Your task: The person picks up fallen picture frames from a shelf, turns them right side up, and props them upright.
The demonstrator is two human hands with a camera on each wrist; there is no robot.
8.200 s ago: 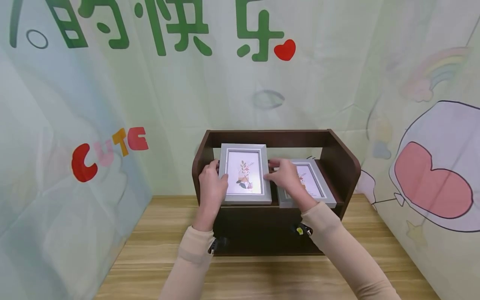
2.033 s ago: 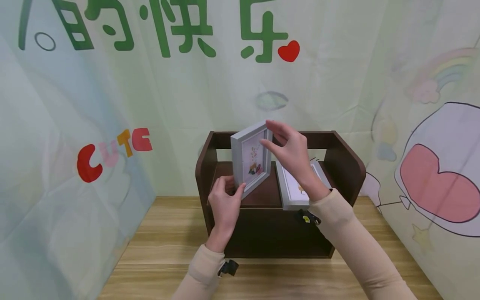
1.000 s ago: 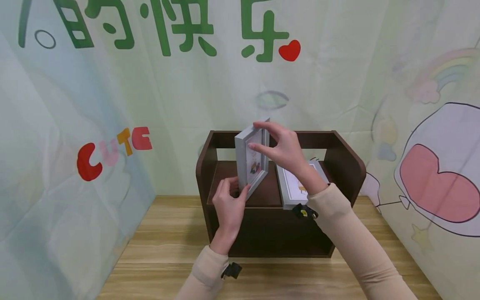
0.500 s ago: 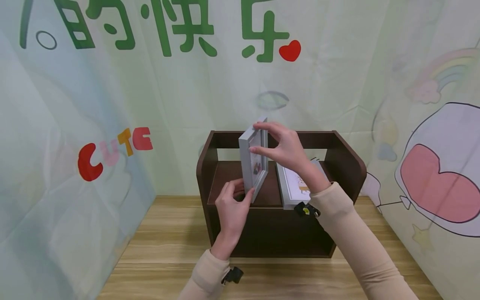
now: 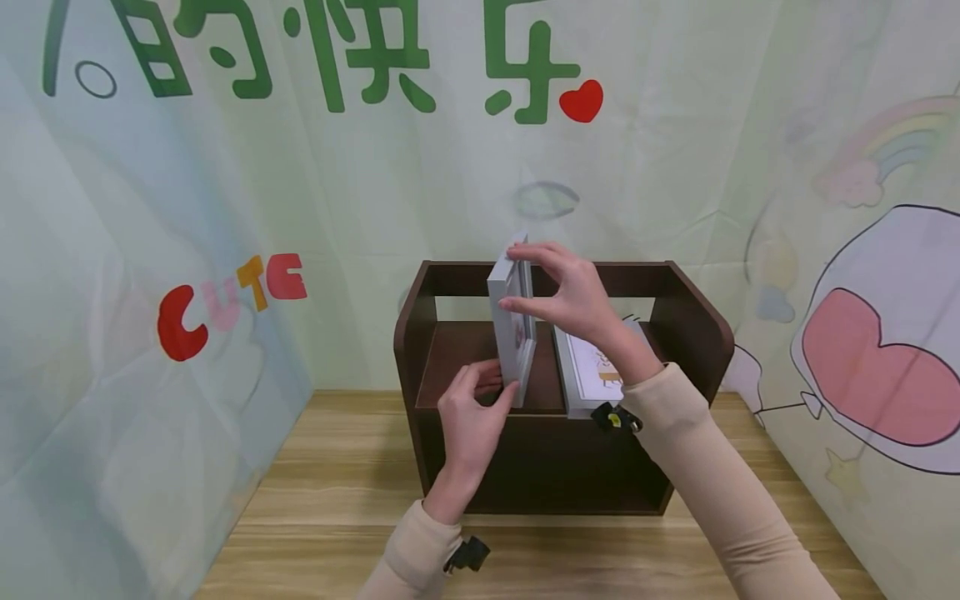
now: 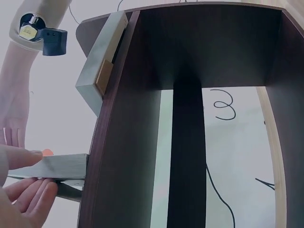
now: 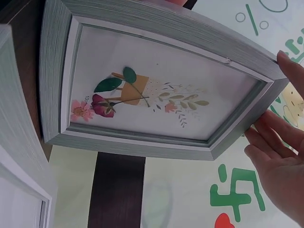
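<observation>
A grey picture frame with a dried-flower print (image 7: 156,61) stands upright on the dark brown shelf (image 5: 457,350), turned nearly edge-on in the head view. My left hand (image 5: 472,417) pinches its lower near edge, thumb on the front side and fingers behind. At the top, my right hand (image 5: 573,292) holds the frame's upper edge between thumb and fingers. In the right wrist view the picture faces the camera, with the right fingertips at its top end. A second grey frame (image 5: 588,371) lies flat, face up, to the right, partly hidden by my right forearm.
The shelf unit has raised side panels (image 5: 693,321), a back rail (image 5: 461,279) and a dark lower compartment (image 5: 562,462). It stands on a wood-grain table (image 5: 345,467). A printed cloth backdrop (image 5: 360,192) closes in the back and both sides.
Earlier the frame lay face up on the shelf's left side with a hand at each side. It was raised upright, then turned towards edge-on and shifted slightly right, both hands still holding it.
</observation>
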